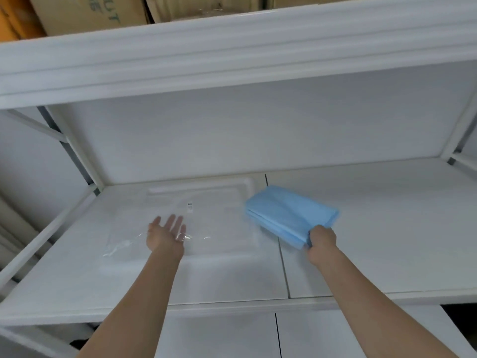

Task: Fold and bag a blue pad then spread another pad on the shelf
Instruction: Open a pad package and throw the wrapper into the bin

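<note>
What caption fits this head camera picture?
Right hand grips folded blue pad; left hand reaches open over clear plastic bag.

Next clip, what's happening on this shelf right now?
A person works at a white shelf. The right hand grips the near corner of a folded blue pad, which is not yet bagged. The left hand is open, fingers straight, at a clear plastic bag lying flat on the shelf left of the pad. Cardboard boxes sit on the level above.
</note>
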`<state>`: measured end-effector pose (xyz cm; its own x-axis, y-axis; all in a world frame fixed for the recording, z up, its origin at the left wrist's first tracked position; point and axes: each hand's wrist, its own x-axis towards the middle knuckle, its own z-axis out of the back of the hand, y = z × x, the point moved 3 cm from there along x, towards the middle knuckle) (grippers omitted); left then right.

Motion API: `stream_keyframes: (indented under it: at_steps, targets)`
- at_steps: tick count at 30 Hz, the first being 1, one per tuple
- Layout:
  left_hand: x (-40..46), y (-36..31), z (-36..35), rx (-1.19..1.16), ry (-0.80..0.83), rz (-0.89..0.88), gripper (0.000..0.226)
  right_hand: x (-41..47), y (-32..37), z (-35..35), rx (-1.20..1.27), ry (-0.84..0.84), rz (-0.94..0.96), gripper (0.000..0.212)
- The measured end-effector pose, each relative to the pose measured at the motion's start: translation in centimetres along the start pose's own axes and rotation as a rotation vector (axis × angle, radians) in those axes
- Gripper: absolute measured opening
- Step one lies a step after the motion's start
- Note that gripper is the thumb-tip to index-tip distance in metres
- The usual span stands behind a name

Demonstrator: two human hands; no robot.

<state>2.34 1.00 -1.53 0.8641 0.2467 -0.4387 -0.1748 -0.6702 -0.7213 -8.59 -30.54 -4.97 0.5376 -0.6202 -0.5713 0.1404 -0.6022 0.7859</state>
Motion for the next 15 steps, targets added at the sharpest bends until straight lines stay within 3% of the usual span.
stream_keyframes:
  at_steps: [4, 7, 9, 12, 15]
  targets:
    - [-1.1, 0.5, 0.0, -0.065, -0.020, -0.018, 0.032, 0.0, -1.0, 0.5, 0.135, -0.014, 0.022, 0.053]
    - [-1.9, 1.1, 0.0, -0.094, -0.009, -0.019, 0.032, -1.1, -1.0, 0.1, 0.191, 0.215, -0.107, 0.033]
    - [-2.4, 1.4, 0.3, -0.104, 0.012, -0.011, 0.031, -1.9, -1.5, 0.1, 0.006, 0.289, -0.176, 0.023]
    - [-3.1, 1.3, 0.5, -0.120, 0.071, 0.026, 0.034, -2.4, -3.0, 0.7, -0.205, 0.164, -0.223, 0.029]
    - [-4.3, 1.1, -0.2, -0.161, 0.142, 0.062, 0.032, -2.5, -2.9, 1.9, -0.181, -0.047, -0.152, 0.049]
